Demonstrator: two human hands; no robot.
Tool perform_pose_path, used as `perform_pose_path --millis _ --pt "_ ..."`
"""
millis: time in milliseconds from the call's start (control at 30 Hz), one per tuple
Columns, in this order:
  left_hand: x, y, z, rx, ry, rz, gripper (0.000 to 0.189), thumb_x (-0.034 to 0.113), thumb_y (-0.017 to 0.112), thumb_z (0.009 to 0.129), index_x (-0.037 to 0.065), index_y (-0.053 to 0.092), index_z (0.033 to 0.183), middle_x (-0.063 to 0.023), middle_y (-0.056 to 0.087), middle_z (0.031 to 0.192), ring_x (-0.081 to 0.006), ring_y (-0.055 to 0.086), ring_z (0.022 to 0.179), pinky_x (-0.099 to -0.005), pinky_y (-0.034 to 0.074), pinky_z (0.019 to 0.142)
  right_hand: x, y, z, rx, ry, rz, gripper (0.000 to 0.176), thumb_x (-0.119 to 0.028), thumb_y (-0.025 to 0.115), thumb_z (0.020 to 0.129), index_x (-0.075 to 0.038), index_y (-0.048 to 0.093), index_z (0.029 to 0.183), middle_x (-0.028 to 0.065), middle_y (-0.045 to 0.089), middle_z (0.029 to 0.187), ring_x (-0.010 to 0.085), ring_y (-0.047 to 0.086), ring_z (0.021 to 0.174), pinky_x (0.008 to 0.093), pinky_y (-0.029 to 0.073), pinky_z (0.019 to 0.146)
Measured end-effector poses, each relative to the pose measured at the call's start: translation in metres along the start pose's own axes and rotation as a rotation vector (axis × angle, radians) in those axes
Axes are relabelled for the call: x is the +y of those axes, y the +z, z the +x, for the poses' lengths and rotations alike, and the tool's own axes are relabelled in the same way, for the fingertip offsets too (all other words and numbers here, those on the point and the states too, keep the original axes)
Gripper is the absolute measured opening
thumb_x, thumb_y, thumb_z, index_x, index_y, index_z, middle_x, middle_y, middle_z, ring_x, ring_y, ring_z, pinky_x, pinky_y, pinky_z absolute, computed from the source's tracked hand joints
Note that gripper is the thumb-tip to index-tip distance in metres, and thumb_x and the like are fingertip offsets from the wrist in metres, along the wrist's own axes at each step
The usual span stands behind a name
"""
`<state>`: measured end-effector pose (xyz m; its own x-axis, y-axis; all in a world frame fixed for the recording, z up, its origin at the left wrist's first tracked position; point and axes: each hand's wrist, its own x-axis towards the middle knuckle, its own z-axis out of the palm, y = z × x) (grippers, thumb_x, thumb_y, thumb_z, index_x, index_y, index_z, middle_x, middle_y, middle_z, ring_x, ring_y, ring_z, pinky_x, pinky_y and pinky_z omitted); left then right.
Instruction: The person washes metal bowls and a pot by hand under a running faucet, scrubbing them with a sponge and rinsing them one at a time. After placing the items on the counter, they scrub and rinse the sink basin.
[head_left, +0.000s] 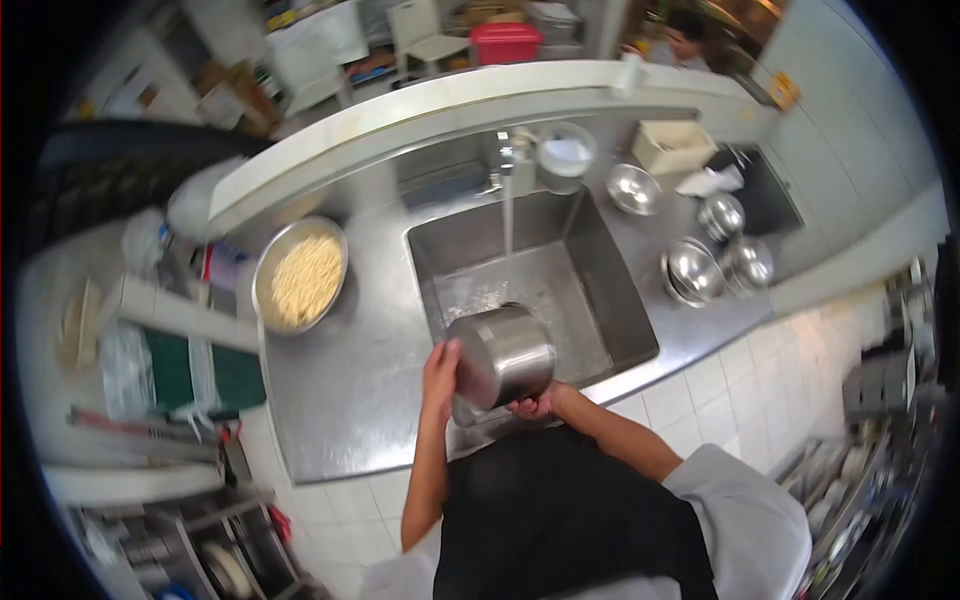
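A stainless steel pot (510, 355) is tipped on its side over the near part of the sink (625, 300). My left hand (441, 378) is closed on its left side. Beneath its near right edge, my right hand (537, 402) grips it, with the fingers partly hidden. The inside of the pot does not show. Water runs from the faucet (504, 150) into the sink behind the pot. Pale bits lie on the sink floor near the pot's far left side.
On the left counter stands a metal bowl (341, 262) of pale cut strips. Several metal bowls (693, 268) are on the right counter. A white tub (566, 160) and a cream bin (668, 150) stand behind the sink. Beyond the ledge (420, 95) is another person (680, 45).
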<state>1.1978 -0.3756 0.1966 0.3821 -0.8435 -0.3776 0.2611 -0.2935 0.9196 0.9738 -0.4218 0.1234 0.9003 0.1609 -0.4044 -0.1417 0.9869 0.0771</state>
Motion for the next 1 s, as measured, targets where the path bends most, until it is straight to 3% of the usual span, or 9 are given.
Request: perform_pose_path --millis 100,167,333,467,533,567,667,867,1000 --pt "0.009 -0.062 -0.047 0.087 -0.049 -0.144 0.041 0.030 0.054 0.101 0.009 0.052 0.136 -0.0038 0.063 0.121 -0.0153 0.061 0.104 -0.0284 0.053 0.080 -0.022 0.052 0.011 0.470 -0.105 -0.441 0.032 -0.034 0.053 0.089 -0.004 0.064 0.086 0.0118 0.060 0.061 0.0143 0.052 0.041 0.0233 0.038 0.033" --pt "0.018 -0.109 -0.061 0.083 0.136 -0.343 0.053 0.042 0.046 0.102 0.011 0.045 0.144 -0.0102 0.055 0.135 -0.0252 0.050 0.128 -0.0458 0.042 0.106 -0.025 0.127 0.011 0.602 -0.438 -0.803 0.019 -0.015 0.055 0.085 0.000 0.065 0.091 0.0098 0.060 0.061 0.0133 0.055 0.043 0.0248 0.044 0.036" --pt "0.058 -0.168 -0.095 0.277 0.029 -0.377 0.079 0.059 0.050 0.096 0.002 0.036 0.149 -0.0143 0.043 0.148 -0.0304 0.041 0.136 -0.0481 0.030 0.114 -0.012 0.183 0.050 0.248 -0.426 -1.145 0.033 -0.030 0.052 0.098 -0.003 0.066 0.111 0.0157 0.066 0.109 0.0249 0.070 0.087 0.0432 0.057 0.073" --pt "0.011 -0.236 -0.082 0.612 0.104 0.025 0.068 0.048 0.057 0.096 0.000 0.045 0.142 -0.0160 0.052 0.139 -0.0300 0.048 0.129 -0.0453 0.036 0.110 -0.017 0.125 0.004 0.442 -0.980 -1.486 0.029 -0.026 0.058 0.096 -0.004 0.066 0.113 0.0120 0.067 0.097 0.0202 0.067 0.087 0.0381 0.055 0.072" --pt "0.005 -0.247 -0.077 0.988 0.196 0.509 0.054 0.036 0.062 0.095 -0.003 0.055 0.132 -0.0180 0.061 0.127 -0.0307 0.059 0.116 -0.0428 0.046 0.100 -0.033 0.021 -0.042 0.281 -1.130 -0.676 0.026 -0.004 0.065 0.087 -0.003 0.065 0.114 0.0109 0.068 0.093 0.0206 0.067 0.077 0.0322 0.055 0.062" --pt "0.013 -0.234 -0.073 0.976 0.200 0.504 0.054 0.036 0.062 0.095 -0.003 0.055 0.132 -0.0180 0.061 0.127 -0.0307 0.059 0.116 -0.0428 0.046 0.100 -0.029 0.033 -0.108 0.664 -1.132 -0.702 0.026 -0.009 0.065 0.088 -0.004 0.064 0.113 0.0125 0.068 0.093 0.0205 0.067 0.075 0.0327 0.054 0.057" --pt "0.069 -0.163 -0.077 1.237 0.663 0.682 0.041 0.027 0.060 0.097 -0.005 0.059 0.124 -0.0174 0.066 0.113 -0.0286 0.065 0.100 -0.0388 0.053 0.088 -0.038 -0.037 -0.243 1.296 -1.211 -0.086 0.066 -0.061 0.044 0.096 -0.007 0.047 0.135 0.0177 0.066 0.097 0.0262 0.068 0.078 0.0367 0.054 0.057" --pt "0.109 0.089 -0.009 0.291 0.688 0.268 0.021 0.012 0.055 0.099 -0.002 0.062 0.113 -0.0107 0.068 0.098 -0.0175 0.066 0.090 -0.0310 0.053 0.084 -0.070 -0.030 -0.375 1.175 -1.094 -0.098 0.092 -0.070 0.063 0.082 -0.004 0.037 0.141 0.0255 0.060 0.115 0.0341 0.070 0.081 0.0461 0.060 0.061" --pt "0.073 0.260 0.022 -0.231 0.545 0.483 0.034 0.011 0.063 0.094 0.006 0.060 0.127 -0.0115 0.066 0.114 -0.0178 0.066 0.093 -0.0306 0.054 0.079 -0.111 -0.093 -0.367 1.111 -1.137 0.053 0.056 -0.034 0.059 0.096 -0.002 0.041 0.137 0.0224 0.065 0.100 0.0339 0.072 0.078 0.0425 0.061 0.057"
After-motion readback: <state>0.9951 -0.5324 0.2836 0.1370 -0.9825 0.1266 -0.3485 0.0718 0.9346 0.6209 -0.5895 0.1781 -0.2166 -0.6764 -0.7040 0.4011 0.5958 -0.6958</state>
